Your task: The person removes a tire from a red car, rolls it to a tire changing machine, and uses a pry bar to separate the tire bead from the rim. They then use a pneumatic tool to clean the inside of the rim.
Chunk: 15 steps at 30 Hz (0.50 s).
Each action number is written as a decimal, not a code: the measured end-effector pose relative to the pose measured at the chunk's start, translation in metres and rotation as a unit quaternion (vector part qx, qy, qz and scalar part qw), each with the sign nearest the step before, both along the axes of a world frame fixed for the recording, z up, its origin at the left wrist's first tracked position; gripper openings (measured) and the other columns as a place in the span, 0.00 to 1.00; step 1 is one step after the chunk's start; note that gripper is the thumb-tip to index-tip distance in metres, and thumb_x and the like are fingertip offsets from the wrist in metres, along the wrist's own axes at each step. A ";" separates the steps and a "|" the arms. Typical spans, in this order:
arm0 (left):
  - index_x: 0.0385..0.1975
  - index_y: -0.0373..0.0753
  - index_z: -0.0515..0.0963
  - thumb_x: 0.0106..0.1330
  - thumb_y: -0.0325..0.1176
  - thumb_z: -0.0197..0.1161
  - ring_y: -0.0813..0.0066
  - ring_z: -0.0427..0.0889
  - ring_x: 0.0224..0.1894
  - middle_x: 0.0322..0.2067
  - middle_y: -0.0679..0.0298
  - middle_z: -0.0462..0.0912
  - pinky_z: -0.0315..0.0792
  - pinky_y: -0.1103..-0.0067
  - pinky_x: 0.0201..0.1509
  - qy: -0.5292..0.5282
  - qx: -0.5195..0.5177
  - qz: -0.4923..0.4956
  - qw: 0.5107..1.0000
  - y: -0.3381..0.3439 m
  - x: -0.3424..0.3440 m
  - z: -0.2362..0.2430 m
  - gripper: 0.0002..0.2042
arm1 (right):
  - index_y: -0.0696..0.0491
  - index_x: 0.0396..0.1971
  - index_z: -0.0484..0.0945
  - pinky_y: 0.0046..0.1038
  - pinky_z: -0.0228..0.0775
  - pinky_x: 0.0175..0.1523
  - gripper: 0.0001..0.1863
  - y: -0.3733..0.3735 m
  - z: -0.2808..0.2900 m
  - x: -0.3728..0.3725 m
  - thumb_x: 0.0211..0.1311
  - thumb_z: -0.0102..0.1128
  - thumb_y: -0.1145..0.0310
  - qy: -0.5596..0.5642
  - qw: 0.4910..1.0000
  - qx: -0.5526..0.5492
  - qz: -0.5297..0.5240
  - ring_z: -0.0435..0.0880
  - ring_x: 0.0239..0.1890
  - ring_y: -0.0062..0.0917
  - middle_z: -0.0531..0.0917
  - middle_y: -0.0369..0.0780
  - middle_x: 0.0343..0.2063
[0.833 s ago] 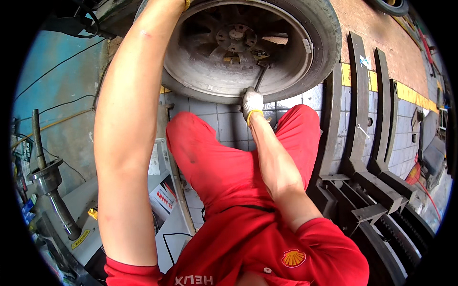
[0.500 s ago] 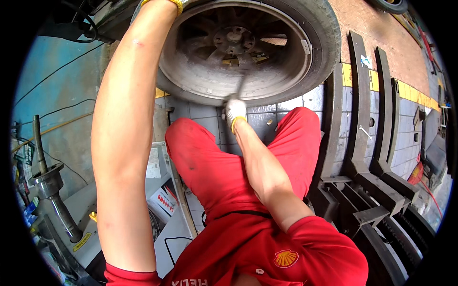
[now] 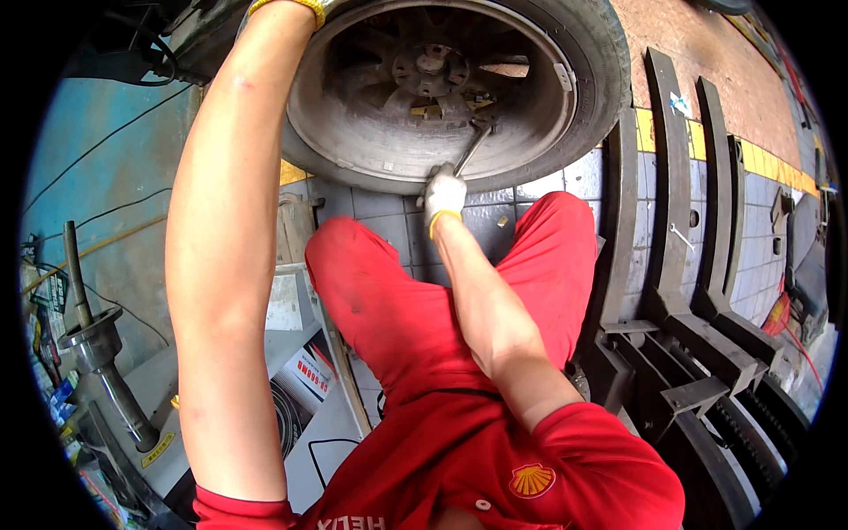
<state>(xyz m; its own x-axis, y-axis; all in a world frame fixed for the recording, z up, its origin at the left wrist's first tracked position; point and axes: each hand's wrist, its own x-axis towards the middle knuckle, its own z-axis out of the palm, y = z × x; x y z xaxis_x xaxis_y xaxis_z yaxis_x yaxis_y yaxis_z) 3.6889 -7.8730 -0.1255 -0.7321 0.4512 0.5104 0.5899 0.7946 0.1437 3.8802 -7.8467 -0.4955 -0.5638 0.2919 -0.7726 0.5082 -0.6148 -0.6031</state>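
A wheel, its black tyre (image 3: 603, 75) around a dusty metal rim (image 3: 521, 146), stands in front of my knees with its hollow inner side toward me. My right hand (image 3: 444, 193), in a white work glove with a yellow cuff, is closed around a slim metal-shafted hand tool (image 3: 474, 148). The tool slants up and right into the rim; its small crosswise head looks like a hammer's. At the top edge, my left hand (image 3: 296, 7) reaches the wheel's upper left side. Only its yellow cuff and a little glove show; the fingers are hidden.
Dark steel forks or rails (image 3: 669, 194) run along the right, with a small wrench (image 3: 680, 237) on one. Left of me are a grey cabinet top (image 3: 344, 450) with a box (image 3: 305, 375) and a threaded metal shaft (image 3: 106, 353). Grey floor tiles (image 3: 380, 216) lie beneath the wheel.
The tool, blurred by motion before, now shows sharply and leans farther right inside the rim. My right hand has turned slightly with it. My left arm stays raised at the wheel.
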 end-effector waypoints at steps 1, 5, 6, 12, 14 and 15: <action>0.53 0.37 0.87 0.72 0.59 0.61 0.48 0.82 0.59 0.52 0.45 0.87 0.73 0.62 0.67 0.002 -0.007 -0.003 1.000 0.001 -0.002 0.000 0.29 | 0.50 0.32 0.77 0.32 0.57 0.16 0.16 -0.004 0.004 -0.004 0.76 0.50 0.57 -0.016 0.996 -0.068 0.047 0.65 0.11 0.27 0.71 0.34 0.16; 0.54 0.37 0.87 0.72 0.59 0.62 0.48 0.83 0.59 0.52 0.45 0.87 0.73 0.62 0.67 -0.025 -0.008 0.001 1.000 0.001 -0.001 0.003 0.29 | 0.49 0.31 0.78 0.32 0.55 0.15 0.14 0.014 -0.011 -0.013 0.74 0.50 0.57 -0.022 0.972 -0.216 0.085 0.64 0.10 0.27 0.71 0.33 0.16; 0.54 0.37 0.87 0.72 0.58 0.62 0.49 0.83 0.59 0.52 0.45 0.87 0.73 0.62 0.67 -0.018 -0.005 0.002 1.000 0.000 -0.001 0.005 0.29 | 0.50 0.32 0.79 0.33 0.58 0.16 0.16 0.013 -0.011 -0.011 0.75 0.49 0.56 -0.027 0.991 -0.125 0.024 0.66 0.11 0.27 0.72 0.33 0.16; 0.52 0.36 0.87 0.72 0.57 0.62 0.48 0.83 0.58 0.51 0.45 0.87 0.74 0.63 0.65 -0.001 -0.005 -0.019 1.000 0.000 0.002 -0.001 0.27 | 0.43 0.23 0.63 0.32 0.54 0.16 0.18 0.007 -0.011 -0.006 0.76 0.50 0.57 0.013 0.927 -0.343 0.149 0.60 0.11 0.25 0.67 0.30 0.13; 0.52 0.36 0.87 0.72 0.56 0.62 0.48 0.83 0.58 0.51 0.45 0.87 0.74 0.63 0.65 0.001 0.003 -0.018 1.000 -0.008 0.002 -0.002 0.27 | 0.48 0.30 0.76 0.32 0.57 0.18 0.16 0.010 -0.017 0.003 0.75 0.53 0.53 -0.018 0.976 -0.210 0.053 0.64 0.13 0.25 0.69 0.30 0.13; 0.52 0.36 0.87 0.73 0.56 0.62 0.48 0.83 0.58 0.51 0.45 0.87 0.74 0.63 0.65 0.006 0.009 -0.029 1.000 0.000 -0.001 0.001 0.27 | 0.50 0.33 0.81 0.32 0.58 0.19 0.18 0.009 -0.011 0.002 0.74 0.54 0.52 -0.032 0.993 -0.107 -0.026 0.65 0.13 0.26 0.69 0.30 0.14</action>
